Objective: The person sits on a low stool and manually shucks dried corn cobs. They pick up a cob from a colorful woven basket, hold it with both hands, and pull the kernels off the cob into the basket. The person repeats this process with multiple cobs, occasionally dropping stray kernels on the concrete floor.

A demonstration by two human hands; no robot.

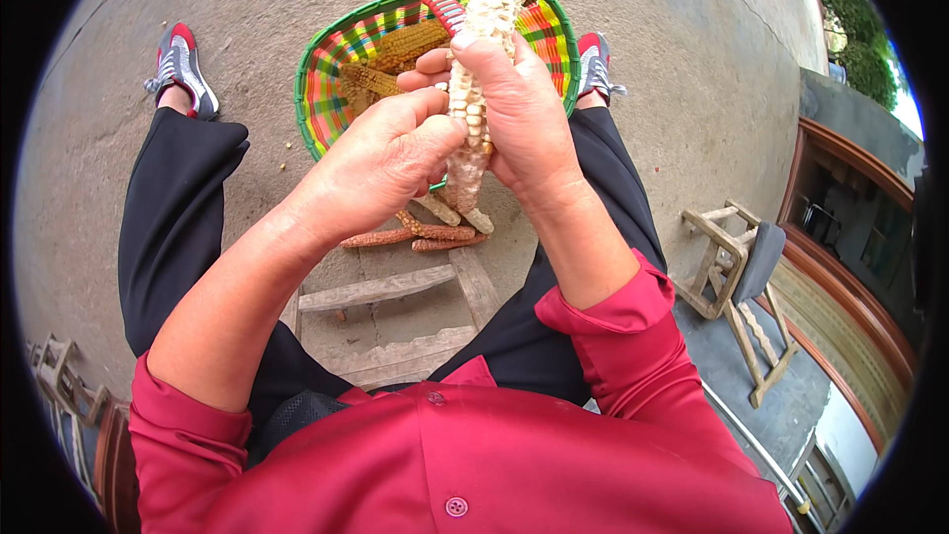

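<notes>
An ear of pale corn (468, 107), partly stripped of its kernels, is held upright over the basket. My right hand (528, 107) is wrapped around it, thumb on the upper front. My left hand (389, 152) presses its thumb on the kernels lower down, its other fingers curled and partly hidden. Beneath both hands stands a woven plastic basket (315, 107) with a green rim and a red-wrapped handle (439, 4). Yellow corn ears (408, 41) lie inside it. Several bare cobs (445, 231), reddish and pale, are on the ground near the basket.
Part of a wooden stool or frame (378, 291) shows between my legs. At the right stands a small wooden stool (730, 267) with a dark seat, near a brown-framed window (852, 163). More wooden furniture (63, 378) is at the lower left. Stray kernels (283, 166) dot the concrete floor (259, 7).
</notes>
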